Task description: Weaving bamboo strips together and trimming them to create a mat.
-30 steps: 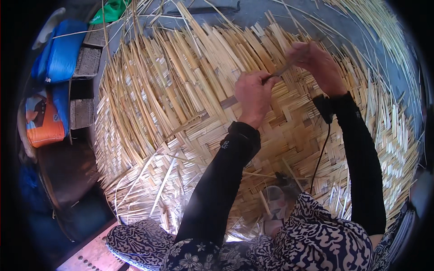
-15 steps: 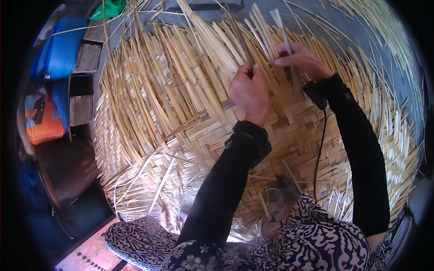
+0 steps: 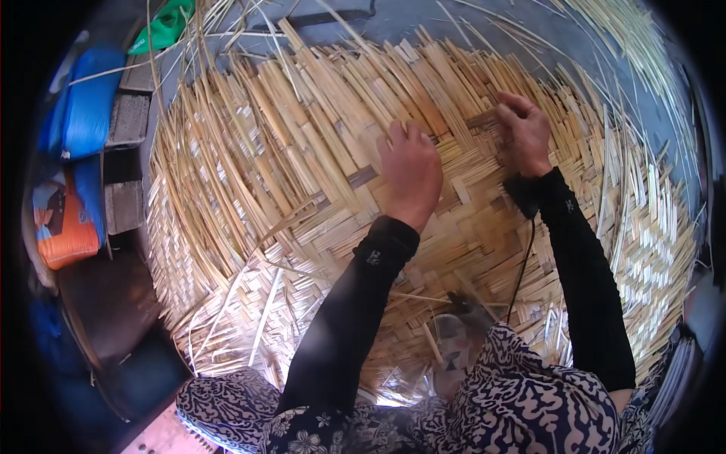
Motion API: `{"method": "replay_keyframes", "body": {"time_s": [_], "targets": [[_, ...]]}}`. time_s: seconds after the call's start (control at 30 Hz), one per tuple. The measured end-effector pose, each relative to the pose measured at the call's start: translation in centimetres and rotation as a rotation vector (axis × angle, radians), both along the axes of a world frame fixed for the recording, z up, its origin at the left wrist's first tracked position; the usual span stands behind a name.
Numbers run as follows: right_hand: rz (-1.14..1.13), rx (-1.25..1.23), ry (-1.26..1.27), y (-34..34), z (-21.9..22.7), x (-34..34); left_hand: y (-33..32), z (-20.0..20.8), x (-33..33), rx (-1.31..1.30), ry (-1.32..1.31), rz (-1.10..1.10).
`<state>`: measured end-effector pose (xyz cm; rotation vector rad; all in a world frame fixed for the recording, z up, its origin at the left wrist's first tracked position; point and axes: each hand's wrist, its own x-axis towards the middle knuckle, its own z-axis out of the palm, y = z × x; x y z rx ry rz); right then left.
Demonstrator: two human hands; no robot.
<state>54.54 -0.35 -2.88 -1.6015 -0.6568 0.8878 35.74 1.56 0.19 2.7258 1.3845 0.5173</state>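
A large woven mat [image 3: 454, 227] of flat, straw-coloured strips spreads in front of me, its herringbone weave reaching up to my hands. Long loose strip ends [image 3: 333, 91] fan out beyond the weave toward the far edge. My left hand [image 3: 412, 170] rests over these strips at the edge of the weave, fingers bent and slightly apart, gripping nothing I can see. To its right, my right hand [image 3: 525, 138] hovers close above the strips. Its fingers are curled, with thumb and forefinger apart and no strip visible between them; motion blurs it slightly.
Blue sacks [image 3: 94, 102] and an orange sack [image 3: 68, 234] stand at the left beside grey blocks [image 3: 125, 204]. A green bag [image 3: 162, 26] lies at the far left. More loose strips [image 3: 628, 45] lie on the grey floor at the far right. A dark cord [image 3: 522, 272] hangs from my right wrist.
Strips that stood raised in my hands now lie down flat on the mat. Both hands have let go, and my right hand has moved slightly right and nearer.
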Motion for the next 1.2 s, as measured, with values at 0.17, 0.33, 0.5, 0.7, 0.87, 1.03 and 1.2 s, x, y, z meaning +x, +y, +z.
{"method": "replay_keyframes", "body": {"time_s": [0.17, 0.33, 0.5, 0.7, 0.87, 1.03, 1.2], "targets": [[-0.059, 0.089, 0.285, 1.1, 4.1, 1.4, 1.5, 0.9, 4.4, 0.088, -0.427, -0.191], [0.167, 0.016, -0.392, 4.1, 4.5, 8.1, 0.5, 2.3, 7.8, -0.274, -0.487, -0.108], [0.763, -0.173, -0.542, 7.1, 5.5, 7.9, 0.6, 3.7, 7.5, -0.273, -0.668, -0.029], [0.577, -0.166, 0.509, 7.0, 8.4, 4.8, 0.9, 4.0, 7.2, -0.229, -0.865, 0.159], [0.938, -0.194, 0.035, 7.5, 8.3, 5.4, 1.0, 3.8, 7.6, -0.391, -0.999, 0.355], [0.988, -0.114, -0.124, 5.4, 10.0, 5.1, 1.6, 2.3, 7.5, -0.271, -0.839, 0.386], [0.768, -0.140, -0.082, 5.2, 8.6, 4.4, 0.9, 0.6, 6.3, -0.399, -0.982, 0.313]]}}
